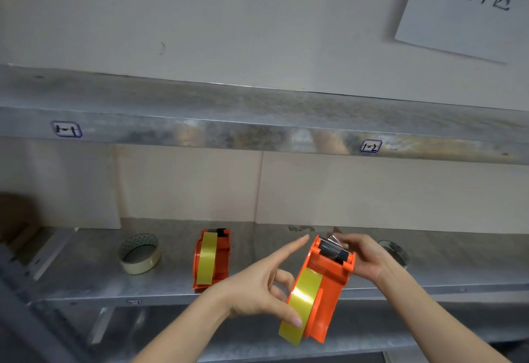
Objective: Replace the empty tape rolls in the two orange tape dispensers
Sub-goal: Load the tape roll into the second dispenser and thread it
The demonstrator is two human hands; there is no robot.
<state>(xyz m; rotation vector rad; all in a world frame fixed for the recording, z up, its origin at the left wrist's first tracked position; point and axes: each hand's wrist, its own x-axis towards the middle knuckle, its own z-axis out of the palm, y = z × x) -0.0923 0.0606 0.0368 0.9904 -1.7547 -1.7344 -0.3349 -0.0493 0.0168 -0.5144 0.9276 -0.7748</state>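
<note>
An orange tape dispenser (329,285) with a yellow tape roll (300,299) in it is held in the air just in front of the shelf edge. My left hand (257,285) supports its left side, thumb pressed on the yellow tape and index finger stretched out. My right hand (363,256) grips the black cutter end at its top. A second orange dispenser (213,258), also loaded with yellow tape, stands on the metal shelf (171,279) to the left. An empty cardboard tape core (139,254) lies further left; another core (396,251) lies behind my right wrist.
An upper metal shelf (257,125) with two small labels overhangs the work area. Cardboard sheets (372,191) line the back of the lower shelf. A paper sign (469,5) with handwritten characters hangs on the wall at top right. A slotted metal upright (17,291) runs at the left.
</note>
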